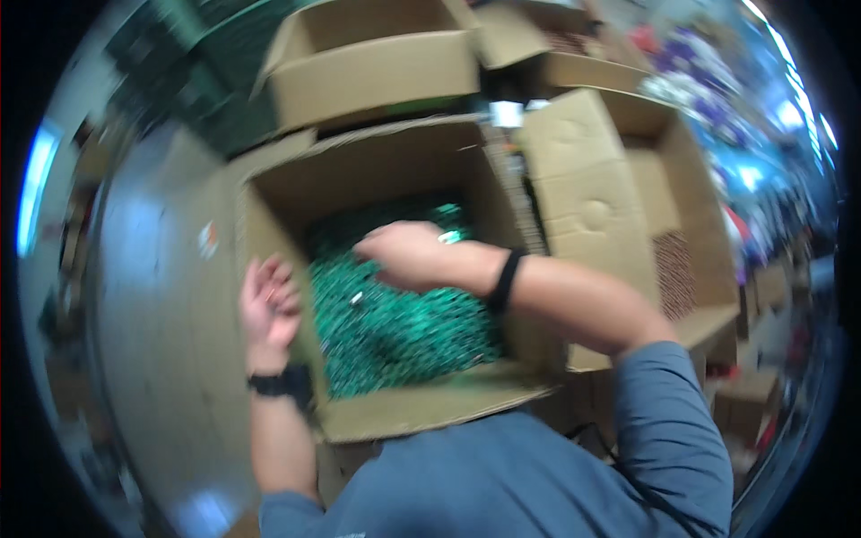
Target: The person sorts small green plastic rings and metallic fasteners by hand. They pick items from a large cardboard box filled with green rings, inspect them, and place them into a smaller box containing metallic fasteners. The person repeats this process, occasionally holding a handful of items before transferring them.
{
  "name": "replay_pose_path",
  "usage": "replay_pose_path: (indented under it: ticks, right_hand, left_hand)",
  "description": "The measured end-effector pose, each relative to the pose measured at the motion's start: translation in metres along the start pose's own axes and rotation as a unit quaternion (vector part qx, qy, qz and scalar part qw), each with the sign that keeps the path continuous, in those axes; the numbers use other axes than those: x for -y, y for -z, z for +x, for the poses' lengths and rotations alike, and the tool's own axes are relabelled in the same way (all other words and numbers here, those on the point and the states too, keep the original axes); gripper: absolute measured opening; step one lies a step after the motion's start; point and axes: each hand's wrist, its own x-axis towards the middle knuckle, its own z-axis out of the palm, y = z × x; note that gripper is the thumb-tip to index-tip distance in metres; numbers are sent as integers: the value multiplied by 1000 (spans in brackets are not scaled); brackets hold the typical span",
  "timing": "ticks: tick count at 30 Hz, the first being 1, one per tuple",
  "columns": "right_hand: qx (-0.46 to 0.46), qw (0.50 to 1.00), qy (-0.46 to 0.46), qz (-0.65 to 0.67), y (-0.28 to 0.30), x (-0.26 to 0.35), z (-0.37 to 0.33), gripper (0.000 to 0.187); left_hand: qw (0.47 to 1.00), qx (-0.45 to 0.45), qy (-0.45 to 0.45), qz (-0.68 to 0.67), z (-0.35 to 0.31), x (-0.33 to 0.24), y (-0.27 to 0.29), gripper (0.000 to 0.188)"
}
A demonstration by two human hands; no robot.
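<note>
Here, an open box (430,405) is holding green bits (395,332).
Over them, the right hand (404,255) is bunching its fingers; by the left wall, the left hand (270,300) is curling loosely. Whether either is gripping anything, I can't tell.

Central carton (430,405): heap of small pieces (404,341) within, across its base. Rear carton (377,79): just behind the central one. Right-hand carton (583,161): beside the central one, flap on the near side to it; small parts (674,278) inside. Rear-right carton (592,73): behind the right-hand one, right of the rear one. Flat surface (161,278): left of the central carton.
</note>
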Motion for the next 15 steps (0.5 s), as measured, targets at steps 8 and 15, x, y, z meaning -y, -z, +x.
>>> replay_pose_path:
  ticks: [8, 15]
  right_hand:
    - [87, 996, 2, -31, -113, 20, 76, 34]
    - [89, 991, -81, -51, -193, 18, 99, 31]
  left_hand:
    - [997, -2, -71, -4, -6, -7, 12, 32]
    - [996, -16, -73, 42, -4, -6, 18, 39]
